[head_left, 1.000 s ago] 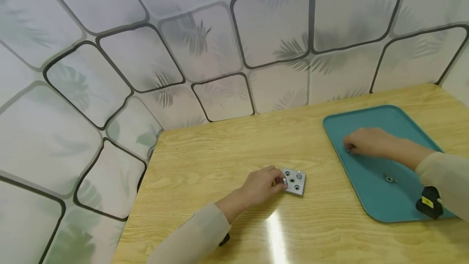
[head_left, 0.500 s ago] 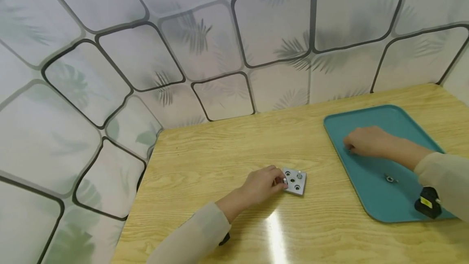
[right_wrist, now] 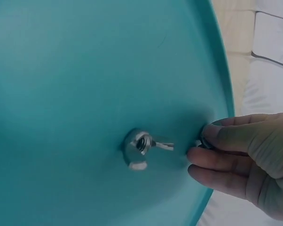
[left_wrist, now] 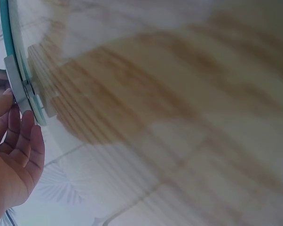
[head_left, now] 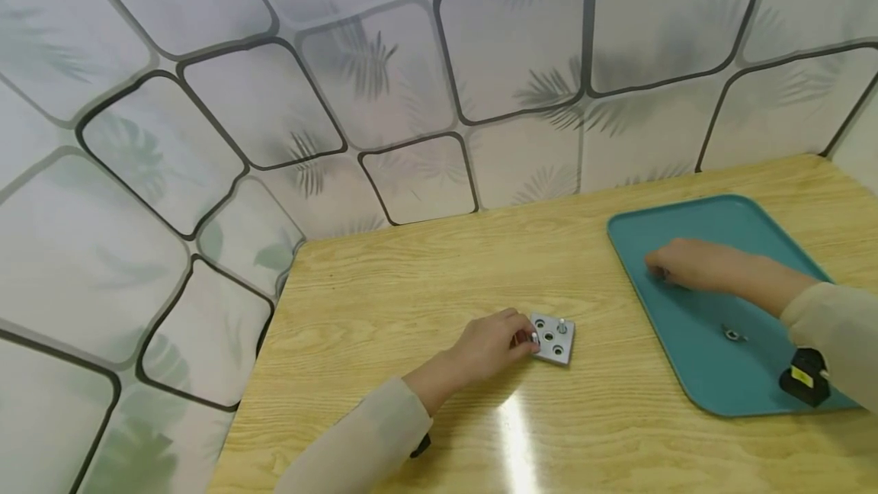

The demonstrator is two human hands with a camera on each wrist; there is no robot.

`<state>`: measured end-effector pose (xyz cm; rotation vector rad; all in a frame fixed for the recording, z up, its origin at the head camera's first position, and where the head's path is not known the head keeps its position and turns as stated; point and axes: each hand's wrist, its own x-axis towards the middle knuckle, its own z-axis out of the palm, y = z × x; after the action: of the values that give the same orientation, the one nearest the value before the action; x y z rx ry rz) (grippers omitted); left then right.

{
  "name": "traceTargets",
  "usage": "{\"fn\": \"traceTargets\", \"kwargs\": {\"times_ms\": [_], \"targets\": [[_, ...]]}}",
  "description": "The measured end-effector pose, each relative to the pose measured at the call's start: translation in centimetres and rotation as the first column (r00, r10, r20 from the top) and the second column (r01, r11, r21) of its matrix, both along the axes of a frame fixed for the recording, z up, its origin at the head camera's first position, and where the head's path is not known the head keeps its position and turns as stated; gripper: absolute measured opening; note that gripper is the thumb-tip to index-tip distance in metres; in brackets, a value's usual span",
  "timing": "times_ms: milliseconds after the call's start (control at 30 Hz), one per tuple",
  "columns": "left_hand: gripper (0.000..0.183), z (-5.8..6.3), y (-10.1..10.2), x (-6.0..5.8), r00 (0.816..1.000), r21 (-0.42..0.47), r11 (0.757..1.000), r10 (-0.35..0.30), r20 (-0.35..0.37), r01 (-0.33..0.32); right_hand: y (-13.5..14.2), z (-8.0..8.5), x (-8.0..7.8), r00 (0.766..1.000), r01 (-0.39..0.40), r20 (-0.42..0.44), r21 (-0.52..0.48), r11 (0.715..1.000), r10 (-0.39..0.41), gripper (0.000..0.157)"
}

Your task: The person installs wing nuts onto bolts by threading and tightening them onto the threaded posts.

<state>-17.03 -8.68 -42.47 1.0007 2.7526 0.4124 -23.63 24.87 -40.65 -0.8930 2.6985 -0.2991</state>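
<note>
A square grey metal plate [head_left: 552, 339] with several holes lies on the table, and a bolt [head_left: 562, 326] stands upright near its far right corner. My left hand [head_left: 490, 349] grips the plate's left edge with thumb and fingers; a small pale tip shows beside the fingertips, too small to identify. Over the tray, my right hand [head_left: 693, 264] pinches a small shiny metal part [right_wrist: 205, 142] between thumb and fingers, mostly hidden by them. Nearer the tray's front, a wing nut [right_wrist: 140, 145] lies apart from that hand, its threaded hole visible.
The teal tray [head_left: 713, 387] has a low raised rim and sits at the right of the wooden table [head_left: 384, 296]. Patterned wall covering [head_left: 411, 97] rises behind the table and along its left side. Black wrist cameras, such as the right wrist camera [head_left: 805, 377], hang under the sleeves.
The right hand's fingers have shifted slightly over the tray, and the dark metal part shows more between them. The left hand keeps its hold on the plate.
</note>
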Motion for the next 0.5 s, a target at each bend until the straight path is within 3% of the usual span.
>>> {"fn": "traceTargets", "kwargs": {"times_ms": [500], "targets": [[0.024,0.00,-0.09,-0.16,1.000,0.007,1.000,-0.013,0.022,0.013,0.08,0.25,0.52,1.000,-0.021,0.020,0.002,1.000,0.021,0.027]]}}
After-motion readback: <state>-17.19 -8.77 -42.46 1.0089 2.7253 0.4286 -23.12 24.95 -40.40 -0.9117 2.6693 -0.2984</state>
